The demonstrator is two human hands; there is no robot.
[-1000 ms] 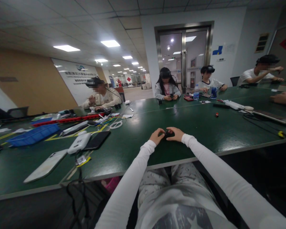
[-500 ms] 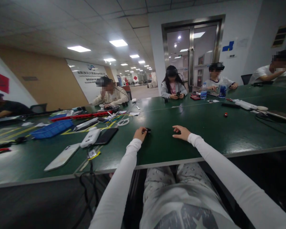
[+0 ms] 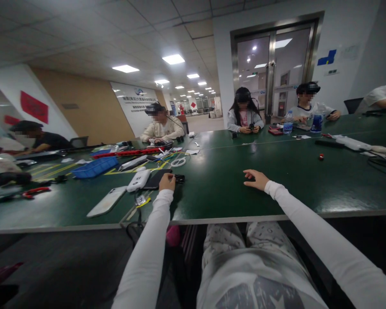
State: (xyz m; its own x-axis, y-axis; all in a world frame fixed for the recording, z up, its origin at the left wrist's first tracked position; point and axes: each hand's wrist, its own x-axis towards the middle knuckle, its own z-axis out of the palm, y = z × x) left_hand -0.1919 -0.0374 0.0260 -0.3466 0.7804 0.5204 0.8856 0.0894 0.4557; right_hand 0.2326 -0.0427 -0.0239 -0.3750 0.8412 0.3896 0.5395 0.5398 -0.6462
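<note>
My left hand (image 3: 167,182) is closed on a small black object (image 3: 179,178) with a shiny part, too small to name exactly. It is at the right end of a flat black rectangular thing (image 3: 156,180) on the green table (image 3: 225,195). My right hand (image 3: 256,179) hovers or rests near the tabletop, fingers loosely bent and apart, holding nothing. Beyond the black rectangle stands a white device (image 3: 138,180) with dark round spots, and a white phone (image 3: 107,201) lies left of it.
A blue tray (image 3: 94,167), a coiled white cable (image 3: 178,162) and red-handled pliers (image 3: 37,192) lie to the left. Far right are a small red object (image 3: 321,157) and a long white tool (image 3: 357,143). Several people sit around the table, with bottles (image 3: 316,122) by one.
My left hand has moved left along the table with the black object, up to the black rectangle. My right hand keeps nearly the same pose. The view has turned left.
</note>
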